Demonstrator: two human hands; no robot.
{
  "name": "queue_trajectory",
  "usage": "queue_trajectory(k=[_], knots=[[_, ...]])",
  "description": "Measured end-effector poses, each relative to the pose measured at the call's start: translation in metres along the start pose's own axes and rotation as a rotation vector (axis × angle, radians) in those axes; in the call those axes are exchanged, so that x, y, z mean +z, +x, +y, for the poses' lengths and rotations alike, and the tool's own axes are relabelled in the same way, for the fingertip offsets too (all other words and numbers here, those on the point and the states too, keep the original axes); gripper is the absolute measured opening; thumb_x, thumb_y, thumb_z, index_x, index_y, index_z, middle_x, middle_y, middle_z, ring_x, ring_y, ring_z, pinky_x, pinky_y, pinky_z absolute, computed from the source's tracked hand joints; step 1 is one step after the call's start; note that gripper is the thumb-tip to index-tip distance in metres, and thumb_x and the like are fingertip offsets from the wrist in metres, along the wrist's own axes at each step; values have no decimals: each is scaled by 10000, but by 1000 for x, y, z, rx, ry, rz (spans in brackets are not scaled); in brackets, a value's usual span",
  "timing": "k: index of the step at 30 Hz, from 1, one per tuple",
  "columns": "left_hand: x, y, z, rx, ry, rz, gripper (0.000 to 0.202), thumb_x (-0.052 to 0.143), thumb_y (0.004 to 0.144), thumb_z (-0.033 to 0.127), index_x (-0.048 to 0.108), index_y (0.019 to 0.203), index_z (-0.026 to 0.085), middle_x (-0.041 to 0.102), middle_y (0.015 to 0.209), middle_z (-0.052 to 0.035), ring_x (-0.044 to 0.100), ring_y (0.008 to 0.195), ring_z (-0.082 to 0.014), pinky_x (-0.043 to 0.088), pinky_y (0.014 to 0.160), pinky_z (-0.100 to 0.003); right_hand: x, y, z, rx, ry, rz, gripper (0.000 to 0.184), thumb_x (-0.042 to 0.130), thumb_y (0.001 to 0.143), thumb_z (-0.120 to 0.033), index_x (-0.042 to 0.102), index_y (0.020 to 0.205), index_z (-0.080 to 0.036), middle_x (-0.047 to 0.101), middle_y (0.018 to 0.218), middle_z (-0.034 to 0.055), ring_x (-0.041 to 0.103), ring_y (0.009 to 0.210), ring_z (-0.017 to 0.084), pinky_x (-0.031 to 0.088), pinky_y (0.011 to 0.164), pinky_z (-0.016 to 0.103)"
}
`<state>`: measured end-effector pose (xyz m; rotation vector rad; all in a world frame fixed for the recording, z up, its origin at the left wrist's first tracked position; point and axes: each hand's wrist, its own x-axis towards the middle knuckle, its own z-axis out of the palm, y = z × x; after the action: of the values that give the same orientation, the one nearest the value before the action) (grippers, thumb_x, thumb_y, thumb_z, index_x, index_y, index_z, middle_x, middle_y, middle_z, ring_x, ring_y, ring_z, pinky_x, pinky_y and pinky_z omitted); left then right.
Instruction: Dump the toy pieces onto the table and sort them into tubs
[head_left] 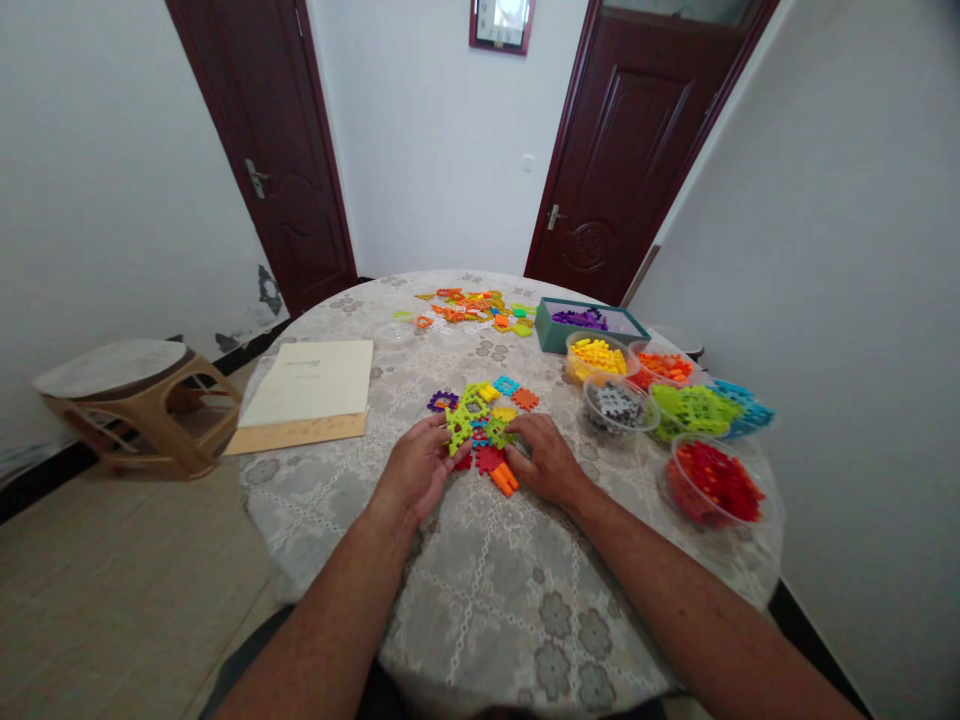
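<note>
My left hand [421, 465] is closed on a lime-green toothed building piece [459, 425], which stands up from the small pile. My right hand [546, 458] has its fingertips on another lime-green piece [498, 432] just to the right. Whether these two pieces are joined is too small to tell. Around my fingers lie a purple ring piece [442, 401], a blue one [505, 385], an orange square [526, 399] and a red piece [489, 459]. A bright orange piece [505, 480] sits at the near side of the pile, beside my right fingers.
Clear tubs of yellow [600, 357], grey [619, 405], lime-green [694, 412] and red pieces [716, 482] stand at the right. Behind them is a green box [553, 336] with purple pieces. Mixed pieces [472, 306] lie far back. Paper [307, 385] lies at left, near a stool [161, 415].
</note>
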<state>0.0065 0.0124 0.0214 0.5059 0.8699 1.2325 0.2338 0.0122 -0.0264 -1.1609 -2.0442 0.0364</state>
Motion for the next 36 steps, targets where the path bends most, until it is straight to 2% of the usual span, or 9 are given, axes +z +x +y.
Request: queue_trajectory(k=[4, 9, 13, 16, 19, 24, 28, 31, 36], knots=[[1, -5, 1, -24, 44, -73, 285, 678, 774, 70, 697, 1050, 136, 734, 1176, -144, 728, 956, -187, 642, 819, -298, -9, 0, -15, -30, 117, 93, 358, 614, 946, -198, 592, 1301, -241, 651, 1267, 122, 595, 1236, 264, 483, 1088, 476], [7, -14, -3, -27, 180, -286, 391, 793, 734, 175, 731, 1118, 140, 756, 1162, -141, 728, 1026, -226, 597, 847, -298, -12, -2, -36, -129, 191, -68, 442, 606, 965, -196, 549, 1398, -266, 600, 1348, 131, 579, 1266, 252, 506, 1086, 460], [7, -13, -11, 36, 352, -285, 433, 801, 713, 181, 743, 1143, 179, 778, 1113, -107, 723, 1050, -251, 578, 859, -312, -12, -1, -44, -108, 208, -142, 436, 627, 960, -234, 557, 1389, -267, 592, 1363, 130, 571, 1280, 257, 507, 1089, 469], [6, -9, -12, 98, 467, -254, 406, 791, 715, 160, 757, 1118, 196, 786, 1101, -92, 724, 1030, -251, 569, 824, -293, -12, 1, -46, 5, 285, -64, 458, 649, 929, -235, 561, 1377, -266, 603, 1339, 110, 620, 1179, 228, 549, 1018, 422], [8, -7, -11, 170, 538, -261, 438, 817, 689, 137, 763, 1118, 212, 781, 1139, -83, 705, 1109, -268, 557, 896, -305, -14, 2, -48, 236, 403, 28, 495, 657, 890, -196, 568, 1371, -270, 620, 1272, 70, 650, 908, 150, 585, 815, 317], [13, -11, -15, 165, 605, -337, 658, 836, 712, 176, 666, 1344, 246, 749, 1203, -85, 713, 1086, -250, 540, 962, -334, -20, 1, -45, 505, 517, 26, 550, 725, 853, -248, 580, 1383, -264, 614, 1241, 44, 590, 712, 85, 524, 645, 244], [14, -11, -21, 149, 591, -400, 732, 832, 764, 220, 575, 1449, 262, 730, 1241, -92, 713, 1100, -229, 539, 970, -313, -27, 2, -42, 561, 507, -61, 393, 753, 834, -276, 662, 1212, -217, 643, 967, -11, 546, 654, 88, 435, 586, 220], [13, -10, -24, 175, 625, -412, 733, 840, 774, 256, 571, 1455, 277, 704, 1275, -96, 717, 1076, -219, 557, 948, -312, -34, 4, -44, 588, 556, -181, 227, 729, 841, -269, 656, 1049, -215, 528, 680, -79, 483, 601, 100, 352, 536, 207], [13, -11, -23, 110, 690, -458, 754, 829, 794, 369, 543, 1482, 254, 679, 1284, -142, 750, 953, -239, 620, 847, -385, -61, 8, -51, 551, 494, -228, 137, 695, 814, -219, 609, 920, -215, 533, 698, -74, 465, 616, 99, 332, 543, 205]])
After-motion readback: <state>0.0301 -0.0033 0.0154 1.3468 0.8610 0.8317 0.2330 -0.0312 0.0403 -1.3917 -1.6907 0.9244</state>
